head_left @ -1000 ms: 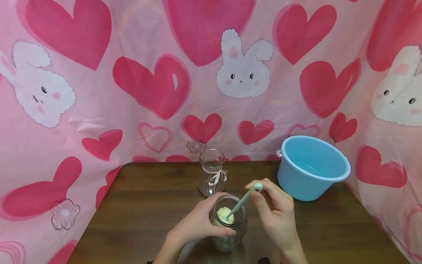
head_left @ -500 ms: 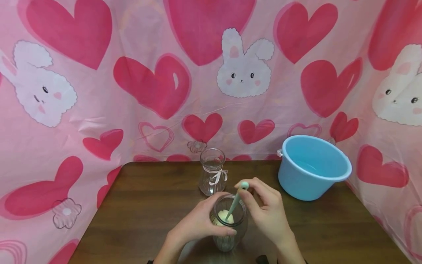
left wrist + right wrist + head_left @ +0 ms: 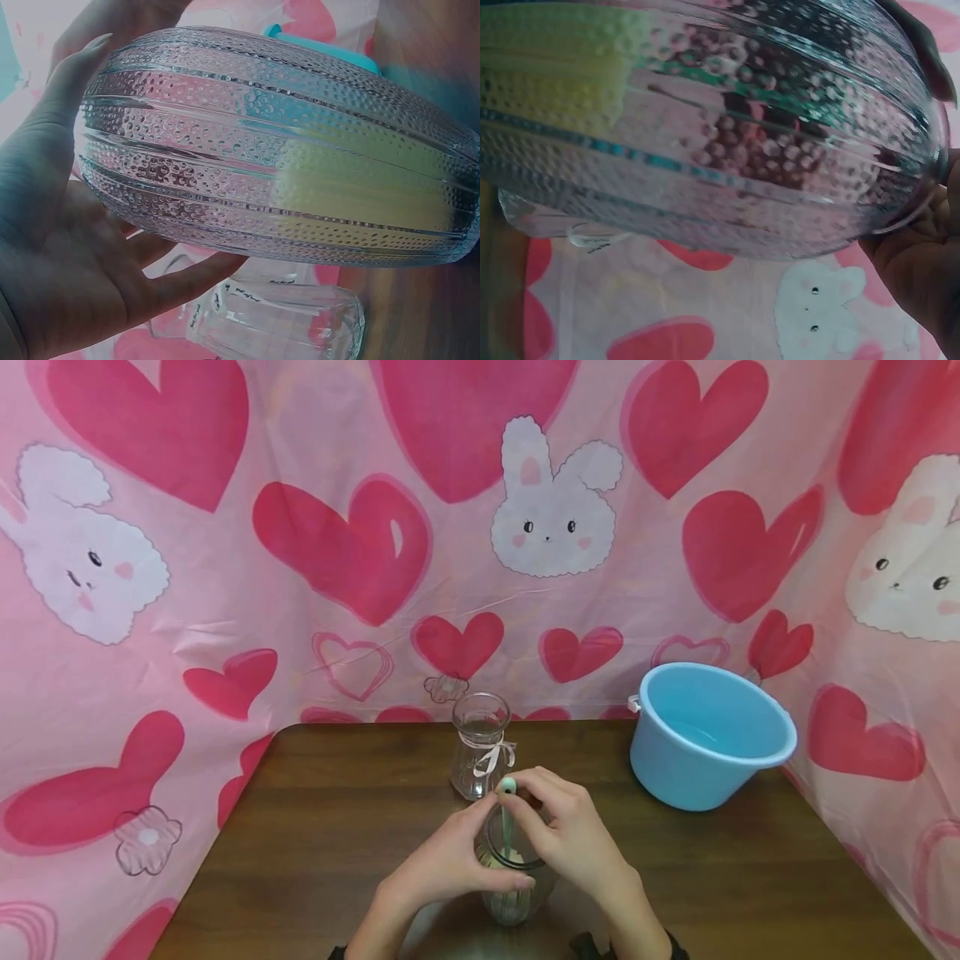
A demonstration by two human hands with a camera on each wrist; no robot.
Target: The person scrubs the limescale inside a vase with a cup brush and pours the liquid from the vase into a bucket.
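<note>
A ribbed, dimpled glass jar (image 3: 512, 906) stands on the table near the front. My left hand (image 3: 438, 860) holds it just below the rim, thumb on the near side and fingers round the far side. Inside, low in the jar, the pale yellow sponge head (image 3: 367, 180) of a bottle brush shows through the glass. Its mint green handle (image 3: 507, 831) rises nearly upright out of the mouth. With thumb and fingers, my right hand (image 3: 573, 831) pinches the top of this handle, close over the rim and beside the left fingertips.
Behind the jar stands a clear glass vase (image 3: 480, 756) with a white ribbon bow round its neck. A light blue bucket (image 3: 701, 768) sits at the back right of the brown wooden table (image 3: 337, 810). Pink heart-and-rabbit cloth (image 3: 457, 552) hangs round the table.
My right hand has moved left over the jar's mouth, swinging the brush handle from a rightward lean to nearly upright. The left hand and the jar keep their place.
</note>
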